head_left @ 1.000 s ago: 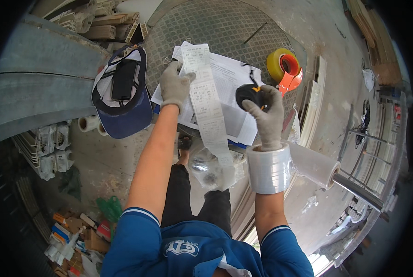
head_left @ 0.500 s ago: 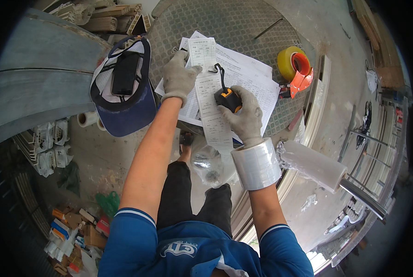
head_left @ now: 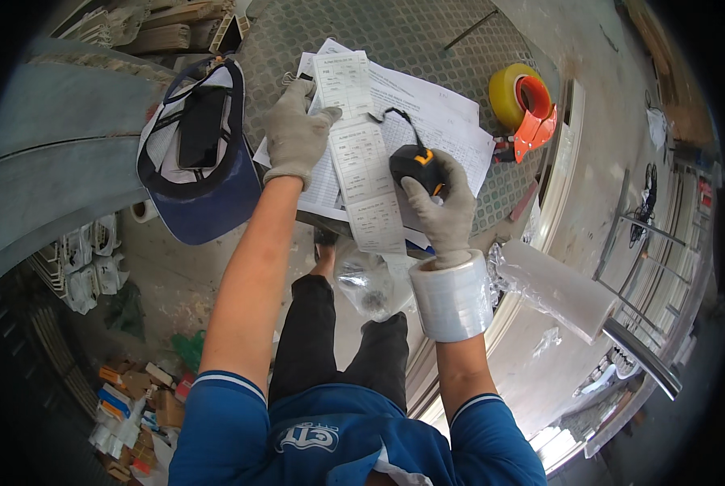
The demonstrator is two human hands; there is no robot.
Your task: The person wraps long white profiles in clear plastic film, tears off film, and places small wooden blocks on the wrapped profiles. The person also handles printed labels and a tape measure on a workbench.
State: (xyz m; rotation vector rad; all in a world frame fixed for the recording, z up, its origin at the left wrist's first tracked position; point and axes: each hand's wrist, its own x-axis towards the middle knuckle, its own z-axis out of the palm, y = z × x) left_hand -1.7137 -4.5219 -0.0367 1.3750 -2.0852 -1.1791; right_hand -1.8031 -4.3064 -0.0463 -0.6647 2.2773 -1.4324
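In the head view, a person in a blue shirt (head_left: pixel 322 441) and grey gloves works at a counter (head_left: pixel 314 28) with a patterned top, where a long white paper strip (head_left: pixel 358 154) of printed blocks lies over loose printed sheets (head_left: pixel 447 121). The left hand (head_left: pixel 296 138) rests at the strip's left edge, its thumb reaching the paper; whether those fingers grip or merely press cannot be told.

Just right of the strip, the right hand (head_left: pixel 446 202) has its fingers closed around a black-and-yellow tape measure (head_left: pixel 415 168), whose black strap (head_left: pixel 403 119) curls back toward the strip's right edge. A roll of clear film (head_left: pixel 452 298) encircles the right wrist like a cuff — to the right of the strip's lower end.

Well to the strip's left, a dark blue cap (head_left: pixel 204 206) sits upturned, a black phone (head_left: pixel 200 134) lying inside it. Well to its right stands a roll of yellow tape (head_left: pixel 504 93) on an orange-red dispenser (head_left: pixel 534 134). A larger film roll (head_left: pixel 553 283) juts out farther right and below the strip — a metal tube (head_left: pixel 646 360) protruding from its end. Directly below the strip's tail is a crumpled clear plastic bag (head_left: pixel 362 279).
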